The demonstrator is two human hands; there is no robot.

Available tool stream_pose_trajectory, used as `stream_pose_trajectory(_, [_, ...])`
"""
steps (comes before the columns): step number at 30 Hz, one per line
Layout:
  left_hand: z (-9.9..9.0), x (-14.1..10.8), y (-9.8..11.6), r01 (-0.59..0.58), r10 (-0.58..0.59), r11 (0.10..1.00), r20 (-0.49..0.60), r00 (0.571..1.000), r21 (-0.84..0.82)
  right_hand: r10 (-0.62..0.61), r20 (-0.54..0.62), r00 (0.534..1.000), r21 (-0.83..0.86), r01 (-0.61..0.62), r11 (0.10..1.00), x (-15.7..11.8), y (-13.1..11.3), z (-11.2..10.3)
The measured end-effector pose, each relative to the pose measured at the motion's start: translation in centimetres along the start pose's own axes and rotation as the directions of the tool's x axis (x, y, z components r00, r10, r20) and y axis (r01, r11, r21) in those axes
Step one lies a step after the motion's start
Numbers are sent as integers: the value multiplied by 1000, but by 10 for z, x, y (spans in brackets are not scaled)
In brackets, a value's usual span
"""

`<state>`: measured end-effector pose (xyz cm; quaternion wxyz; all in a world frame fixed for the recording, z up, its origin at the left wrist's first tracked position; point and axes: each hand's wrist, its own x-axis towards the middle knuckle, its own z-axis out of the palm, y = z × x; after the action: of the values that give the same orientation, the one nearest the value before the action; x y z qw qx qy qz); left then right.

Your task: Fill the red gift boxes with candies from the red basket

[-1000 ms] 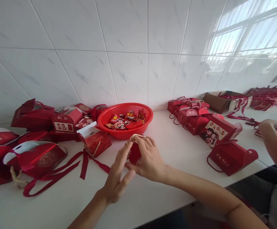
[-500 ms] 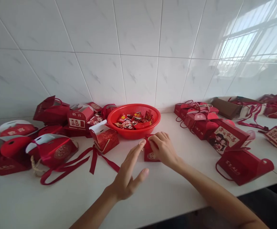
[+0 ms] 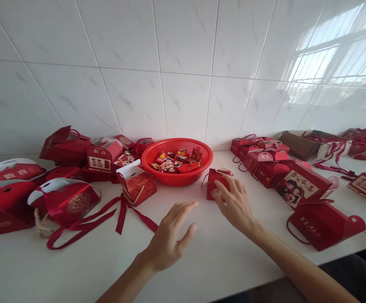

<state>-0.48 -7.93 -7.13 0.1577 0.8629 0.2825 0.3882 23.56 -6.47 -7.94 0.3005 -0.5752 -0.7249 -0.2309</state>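
A small red gift box (image 3: 213,179) with a twisted cord handle stands on the white table, just right of the basket. My right hand (image 3: 235,202) is spread in front of the box and covers part of it; whether the fingertips touch it I cannot tell. Over the table's middle hovers my left hand (image 3: 173,235), fingers stretched and thumb apart, holding nothing. Behind both hands sits a red plastic basket (image 3: 176,180) of wrapped sweets (image 3: 170,165). To its left is a red box (image 3: 140,187) with a raised white-lined flap and a ribbon in front.
Several red gift boxes (image 3: 72,200) crowd the left side. More closed boxes (image 3: 303,183) line the right, one red box (image 3: 324,225) close to the table's front edge. A brown carton (image 3: 296,145) with ribbons lies at the back right, against the tiled wall (image 3: 186,105).
The small box has moved right and a little back, and its cord handle now shows. My right hand has gone right with it and its fingers have spread. My left hand has lowered slightly.
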Motion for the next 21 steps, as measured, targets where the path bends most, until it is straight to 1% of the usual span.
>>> stream_pose_trajectory(2, [1, 0, -1, -7, 7, 1000, 17, 1000, 3, -48, 57, 997, -65, 52, 997, -8, -4, 6])
stream_pose_trajectory(4, [2, -1, -1, -17, 17, 1000, 29, 999, -2, -46, 107, 993, -101, 57, 993, -10, 1, 15])
stream_pose_trajectory(6, [3, -1, -2, -17, 17, 1000, 39, 999, -8, -5, 161, 987, -115, 23, 993, -7, 13, 25])
stream_pose_trajectory(8, [4, -2, -4, -6, 6, 1000, 54, 999, -9, 59, 231, 971, -138, -27, 990, 1, 28, 36])
stream_pose_trajectory(11, [6, -4, -5, 7, -7, 1000, 85, 996, -5, 174, 325, 930, -196, -114, 974, 21, 49, 48])
stream_pose_trajectory(14, [7, -5, -7, 16, -15, 1000, 120, 993, -5, 261, 376, 889, -233, -182, 955, 47, 65, 57])
stream_pose_trajectory(18, [9, -6, -10, 34, -31, 999, 155, 987, -10, 339, 439, 832, -265, -241, 934, 80, 79, 70])
stream_pose_trajectory(21, [9, -6, -12, 49, -47, 999, 193, 980, -4, 381, 457, 804, -280, -277, 919, 100, 85, 83])
